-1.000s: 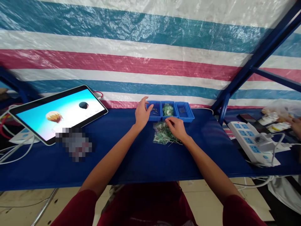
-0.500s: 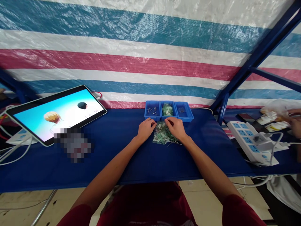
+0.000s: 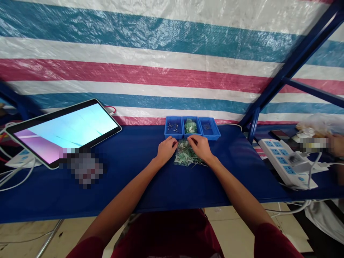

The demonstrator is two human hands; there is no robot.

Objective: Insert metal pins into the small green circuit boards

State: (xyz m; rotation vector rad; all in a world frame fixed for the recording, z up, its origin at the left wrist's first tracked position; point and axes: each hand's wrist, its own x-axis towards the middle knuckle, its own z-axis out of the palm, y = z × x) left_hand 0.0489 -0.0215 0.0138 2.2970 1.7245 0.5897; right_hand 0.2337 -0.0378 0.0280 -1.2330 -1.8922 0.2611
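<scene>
A pile of small green parts in a clear bag (image 3: 185, 156) lies on the blue table (image 3: 150, 179). My left hand (image 3: 166, 148) rests at the pile's left edge with fingers curled onto it. My right hand (image 3: 200, 147) lies on the pile's right side, fingers bent over the parts. What the fingers pinch is too small to make out. Just behind stand three small blue bins (image 3: 192, 127): the left holds metal pins (image 3: 172, 127), the middle holds green parts (image 3: 190, 125), the right looks nearly empty.
A tilted tablet (image 3: 64, 130) with a lit screen stands at the left, cables beside it. A white power strip (image 3: 286, 161) lies at the right, near another person's hand (image 3: 337, 145). A striped tarp (image 3: 161, 64) and a blue frame post (image 3: 282, 77) close the back.
My left hand came back from the left bin to the pile's left edge. The right hand stayed on the pile. The tablet picture changed.
</scene>
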